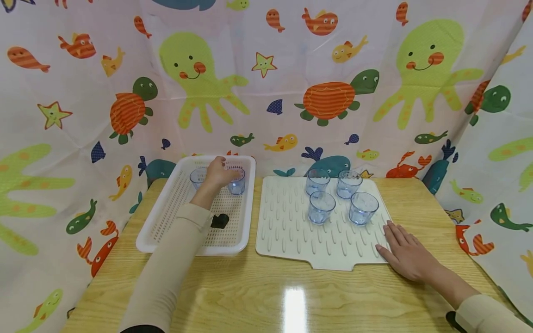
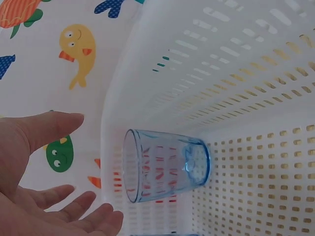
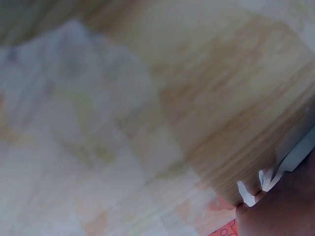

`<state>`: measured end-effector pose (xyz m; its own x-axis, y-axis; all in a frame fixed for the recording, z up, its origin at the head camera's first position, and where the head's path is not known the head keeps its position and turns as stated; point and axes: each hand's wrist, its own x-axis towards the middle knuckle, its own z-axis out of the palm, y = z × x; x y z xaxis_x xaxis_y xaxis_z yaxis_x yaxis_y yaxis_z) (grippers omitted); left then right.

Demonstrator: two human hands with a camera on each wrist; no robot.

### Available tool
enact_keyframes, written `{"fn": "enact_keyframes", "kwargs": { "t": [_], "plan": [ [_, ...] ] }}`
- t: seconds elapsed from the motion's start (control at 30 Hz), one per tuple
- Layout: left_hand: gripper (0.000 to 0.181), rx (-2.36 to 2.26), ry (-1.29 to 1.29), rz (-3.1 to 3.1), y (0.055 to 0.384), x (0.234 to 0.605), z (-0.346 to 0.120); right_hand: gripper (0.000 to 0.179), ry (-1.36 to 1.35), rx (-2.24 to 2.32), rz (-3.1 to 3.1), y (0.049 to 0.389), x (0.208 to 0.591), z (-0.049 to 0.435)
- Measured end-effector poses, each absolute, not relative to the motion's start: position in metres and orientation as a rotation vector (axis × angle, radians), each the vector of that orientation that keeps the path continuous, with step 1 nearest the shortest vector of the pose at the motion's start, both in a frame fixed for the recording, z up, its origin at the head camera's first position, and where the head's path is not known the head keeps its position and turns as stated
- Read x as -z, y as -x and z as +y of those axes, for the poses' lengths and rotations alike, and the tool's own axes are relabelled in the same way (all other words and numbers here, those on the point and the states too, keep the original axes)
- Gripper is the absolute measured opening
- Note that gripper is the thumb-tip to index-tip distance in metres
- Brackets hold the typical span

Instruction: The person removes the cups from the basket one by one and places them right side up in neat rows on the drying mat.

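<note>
My left hand (image 1: pixel 218 175) hovers over the far part of a white perforated basket (image 1: pixel 143 240). Its thumb and fingers are spread apart with nothing between them in the left wrist view. Near them a clear blue glass (image 2: pixel 167 167) stands upright in the basket, apart from the fingers. From the head view, one glass (image 1: pixel 237 186) is to the hand's right and another glass (image 1: pixel 196 177) to its left, both partly hidden by the hand. My right hand (image 1: pixel 410 256) lies flat at the right edge of a cream draining board (image 1: pixel 283 222), fingers straight and holding nothing.
Several blue glasses (image 1: pixel 322 209) stand upright on the right half of the draining board. A small black object (image 1: pixel 220 221) lies in the basket. Behind the wooden table (image 1: pixel 250 296) hangs a curtain (image 1: pixel 266 92) printed with sea animals.
</note>
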<state>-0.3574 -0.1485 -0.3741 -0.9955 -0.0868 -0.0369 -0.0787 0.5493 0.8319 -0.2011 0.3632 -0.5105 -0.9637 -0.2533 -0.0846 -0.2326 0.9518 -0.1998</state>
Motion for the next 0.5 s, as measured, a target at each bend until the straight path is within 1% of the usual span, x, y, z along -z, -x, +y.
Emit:
{"fn": "enact_keyframes", "kwargs": {
  "t": [0.17,0.5],
  "plan": [
    [0.082,1.506,-0.180,-2.755,0.360,0.378,-0.148,0.088,0.373,0.293,2.992,0.202,0.511,0.364],
    [0.088,1.660,-0.248,-2.687,0.366,0.387,-0.150,0.088,0.365,0.291,2.991,0.203,0.516,0.366]
  ]
}}
